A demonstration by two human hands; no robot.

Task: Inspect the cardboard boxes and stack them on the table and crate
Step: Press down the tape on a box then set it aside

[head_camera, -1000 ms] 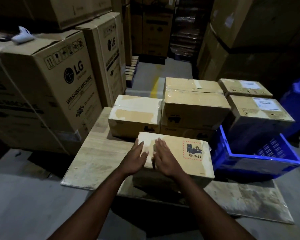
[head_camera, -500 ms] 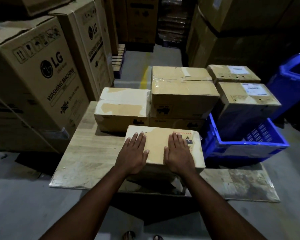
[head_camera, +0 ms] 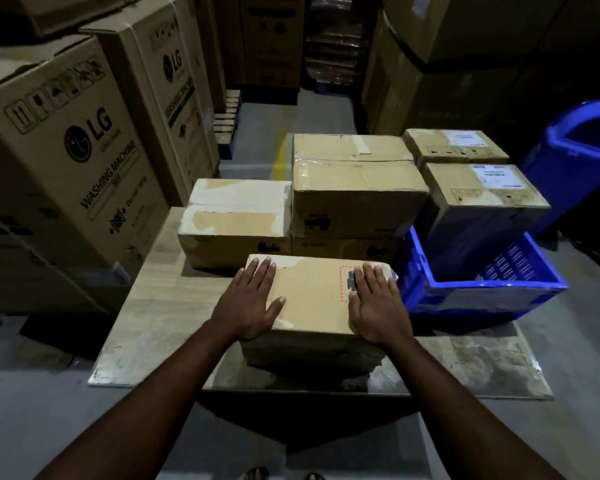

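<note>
The left hand (head_camera: 248,303) and right hand (head_camera: 378,306) are bare, with short pale nails. Both forearms (head_camera: 160,386) are bare too, uncovered as far as they show. Below the near edge of the table (head_camera: 153,306), the toes of two feet (head_camera: 257,474) peek out, apparently in open sandals, though it is too dim to be sure.

The grey concrete floor (head_camera: 32,410) filled the bottom of the frame and ran up the centre as a narrow aisle, marked there with a yellow painted line (head_camera: 280,161). Tall brown cardboard washing-machine cartons (head_camera: 66,161) printed LG walled the left side, with a stack of wooden pallets (head_camera: 227,119) just beyond them. More large brown stacked cartons (head_camera: 465,36) rose at the upper right, deep in shadow. A blue plastic bin (head_camera: 586,150) stood at the right edge. A low pale wooden table (head_camera: 146,306) sat at centre. The light was dim, darkest toward the top.
</note>
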